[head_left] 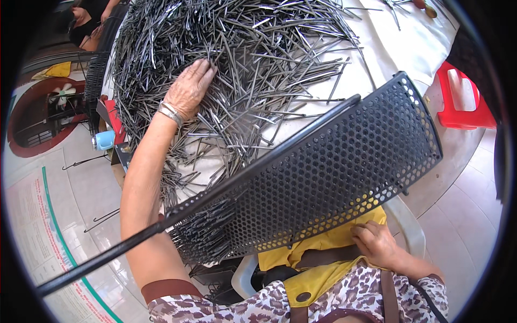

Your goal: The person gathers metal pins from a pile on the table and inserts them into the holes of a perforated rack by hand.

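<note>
A large heap of thin, dark metal strips (258,70) covers the pale tabletop. My left hand (188,89), with a silver bracelet at the wrist, reaches across and rests on the heap's near left part, fingers extended, tips partly hidden among the strips. In front of me a black perforated metal panel (334,161) slopes up to the right, with a long dark bar along its upper edge. Many strips lie bunched at its lower left end (204,231). My right hand (377,242) is at the yellow apron below the panel, fingers curled; what they hold is hidden.
A red plastic stool (460,99) stands beyond the table at the right. To the left are a round red-framed fan (46,116), a light blue cup (105,140) and a printed sheet (46,231). Another person's arm (107,11) shows at the top left.
</note>
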Action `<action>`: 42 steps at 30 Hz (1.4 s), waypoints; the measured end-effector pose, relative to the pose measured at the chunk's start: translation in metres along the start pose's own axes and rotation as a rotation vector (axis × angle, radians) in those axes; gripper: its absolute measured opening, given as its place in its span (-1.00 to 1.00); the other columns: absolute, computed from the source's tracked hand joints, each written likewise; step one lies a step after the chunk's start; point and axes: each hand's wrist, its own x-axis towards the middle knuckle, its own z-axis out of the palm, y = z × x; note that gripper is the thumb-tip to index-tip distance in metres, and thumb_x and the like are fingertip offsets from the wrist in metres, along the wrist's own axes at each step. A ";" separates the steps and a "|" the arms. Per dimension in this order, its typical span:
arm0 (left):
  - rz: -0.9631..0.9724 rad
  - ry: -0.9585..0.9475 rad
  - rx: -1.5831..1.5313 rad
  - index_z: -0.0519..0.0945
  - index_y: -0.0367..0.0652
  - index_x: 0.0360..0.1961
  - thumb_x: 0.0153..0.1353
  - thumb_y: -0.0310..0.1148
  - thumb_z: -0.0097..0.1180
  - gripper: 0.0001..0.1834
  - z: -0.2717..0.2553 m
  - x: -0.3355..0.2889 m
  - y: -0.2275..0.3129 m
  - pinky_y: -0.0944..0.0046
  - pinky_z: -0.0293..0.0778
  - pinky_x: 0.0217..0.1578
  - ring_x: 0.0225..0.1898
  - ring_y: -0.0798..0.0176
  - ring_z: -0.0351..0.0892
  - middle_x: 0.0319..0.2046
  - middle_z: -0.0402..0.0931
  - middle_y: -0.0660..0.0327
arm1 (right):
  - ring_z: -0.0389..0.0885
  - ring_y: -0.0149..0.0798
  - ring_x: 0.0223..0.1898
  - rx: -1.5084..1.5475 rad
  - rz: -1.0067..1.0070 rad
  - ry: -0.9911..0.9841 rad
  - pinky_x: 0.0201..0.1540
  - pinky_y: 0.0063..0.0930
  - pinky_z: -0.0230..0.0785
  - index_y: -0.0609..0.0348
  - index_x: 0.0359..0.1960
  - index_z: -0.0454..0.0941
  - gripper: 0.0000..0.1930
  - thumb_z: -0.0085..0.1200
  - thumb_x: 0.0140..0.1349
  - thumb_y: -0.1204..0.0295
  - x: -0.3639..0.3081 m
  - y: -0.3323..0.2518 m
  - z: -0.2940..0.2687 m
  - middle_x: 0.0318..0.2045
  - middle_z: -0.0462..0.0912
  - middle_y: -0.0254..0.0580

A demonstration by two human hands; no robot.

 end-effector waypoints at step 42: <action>-0.459 0.424 -0.506 0.34 -0.18 -0.39 -0.31 -0.40 0.17 -0.62 -0.036 0.006 0.027 0.14 0.40 -0.44 -0.46 -0.10 0.44 -0.56 0.45 -0.01 | 0.53 -0.19 -0.56 0.353 0.227 0.042 -0.53 -0.48 0.35 0.32 -0.44 0.47 -0.90 0.01 -0.05 0.60 0.004 -0.001 -0.004 -0.59 0.51 -0.04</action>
